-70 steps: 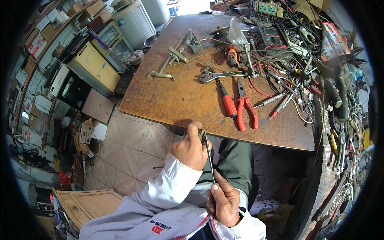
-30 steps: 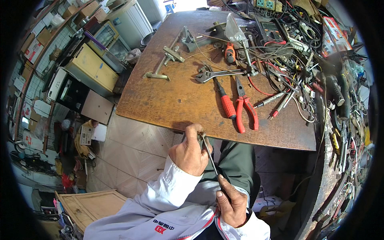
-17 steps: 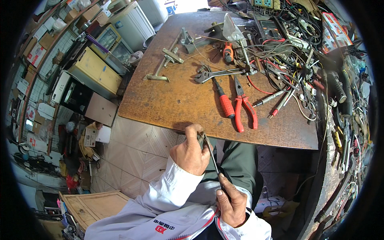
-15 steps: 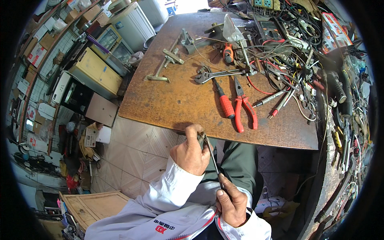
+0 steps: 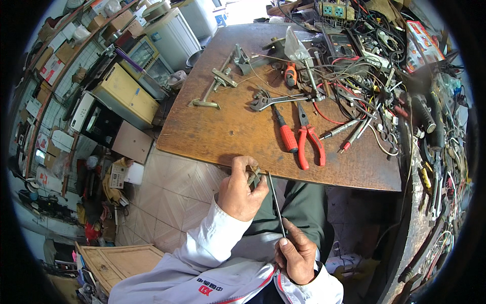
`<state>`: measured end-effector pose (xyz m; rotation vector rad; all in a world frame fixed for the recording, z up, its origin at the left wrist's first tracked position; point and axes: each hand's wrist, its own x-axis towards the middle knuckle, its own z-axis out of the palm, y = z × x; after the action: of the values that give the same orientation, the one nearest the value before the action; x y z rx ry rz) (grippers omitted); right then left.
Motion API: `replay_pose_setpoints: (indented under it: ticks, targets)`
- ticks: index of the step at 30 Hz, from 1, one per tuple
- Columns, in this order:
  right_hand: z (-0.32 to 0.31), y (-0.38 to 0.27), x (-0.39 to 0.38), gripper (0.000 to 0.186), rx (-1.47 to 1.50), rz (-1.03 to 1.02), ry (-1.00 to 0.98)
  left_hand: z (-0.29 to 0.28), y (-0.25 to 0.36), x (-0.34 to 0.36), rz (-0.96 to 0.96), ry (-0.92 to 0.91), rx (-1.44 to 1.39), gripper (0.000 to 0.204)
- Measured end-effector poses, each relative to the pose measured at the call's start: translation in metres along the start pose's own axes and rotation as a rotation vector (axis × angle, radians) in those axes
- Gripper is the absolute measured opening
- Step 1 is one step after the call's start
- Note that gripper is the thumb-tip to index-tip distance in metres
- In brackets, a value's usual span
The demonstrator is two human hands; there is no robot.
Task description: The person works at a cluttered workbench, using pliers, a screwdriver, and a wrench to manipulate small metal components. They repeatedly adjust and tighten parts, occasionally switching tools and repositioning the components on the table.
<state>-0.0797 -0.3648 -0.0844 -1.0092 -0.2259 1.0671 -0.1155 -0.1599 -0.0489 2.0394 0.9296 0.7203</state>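
Just off the near edge of the workbench, my left hand pinches a small brass-coloured metal piece between thumb and bent fingers. The fingers hide most of that piece. Lower and to the right, my right hand is closed round a thin, straight metal rod tool. Its handle end is hidden in the palm, so its exact kind does not show. The rod slants up to the left, its tip slightly to the right of the metal piece and apparently apart from it.
Across the wooden workbench lie a red-handled screwdriver, red-handled pliers, an adjustable wrench and a T-shaped metal part. Tangled wires and a multimeter crowd the right. A wooden cabinet stands lower left.
The rod's tip has moved away from the small metal piece, to the right. My left thumb and fingers have shifted on the piece, showing more of it. The whole view has shifted slightly.
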Motion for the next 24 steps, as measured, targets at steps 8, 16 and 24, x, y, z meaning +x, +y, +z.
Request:
replay_pose_setpoints:
  ticks: [8, 16, 24]
  targets:
    - [-0.018, -0.035, 0.014, 0.043, -0.657, -0.295, 0.123, -0.023, 0.006, 0.002, -0.050, -0.074, -0.208, 0.039]
    - [-0.029, -0.160, 0.118, 0.032, -1.621, -0.909, 0.229, -0.080, 0.001, 0.024, 0.192, -0.099, -0.088, 0.039]
    - [0.017, -0.207, 0.195, 0.031, -1.693, -1.203, 0.083, -0.113, 0.026, 0.096, 0.585, -0.149, 0.477, 0.043]
